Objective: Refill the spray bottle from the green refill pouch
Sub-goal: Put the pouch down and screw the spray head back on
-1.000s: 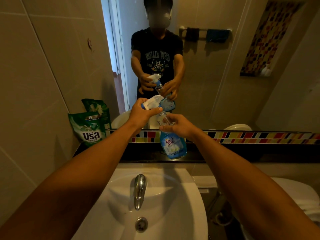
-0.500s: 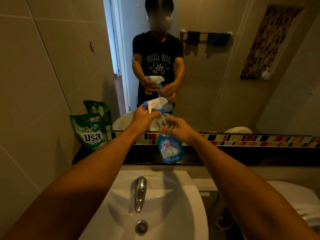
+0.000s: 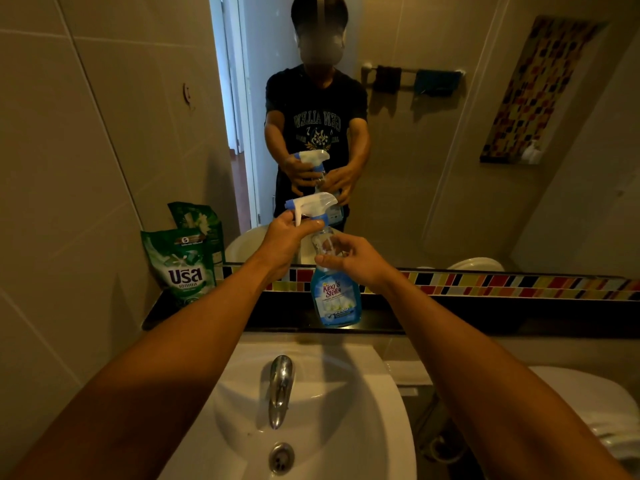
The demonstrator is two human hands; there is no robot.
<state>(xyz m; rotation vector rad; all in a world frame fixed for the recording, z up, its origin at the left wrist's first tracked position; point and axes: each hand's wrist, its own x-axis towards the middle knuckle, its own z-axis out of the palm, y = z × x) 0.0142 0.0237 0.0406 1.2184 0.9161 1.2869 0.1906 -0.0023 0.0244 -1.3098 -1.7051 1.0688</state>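
The blue spray bottle (image 3: pixel 335 299) stands upright on the black ledge (image 3: pixel 450 323) above the sink. Its white and blue trigger head (image 3: pixel 311 204) is on top, nozzle pointing left. My left hand (image 3: pixel 287 237) grips the trigger head at its collar. My right hand (image 3: pixel 353 259) wraps the clear neck of the bottle just below. The green refill pouch (image 3: pixel 181 268) stands on the ledge's left end against the wall, well left of both hands, untouched.
A mirror (image 3: pixel 433 168) behind the ledge reflects a person, the bottle and the pouch. A strip of coloured tiles (image 3: pixel 502 285) runs under it. The white sink (image 3: pixel 311 410) with its chrome tap (image 3: pixel 280 386) lies below; a toilet (image 3: pixel 588 410) is at lower right.
The bottle has gone from tilted and lifted to upright on the ledge. The trigger head has turned level, and both hands keep their grip.
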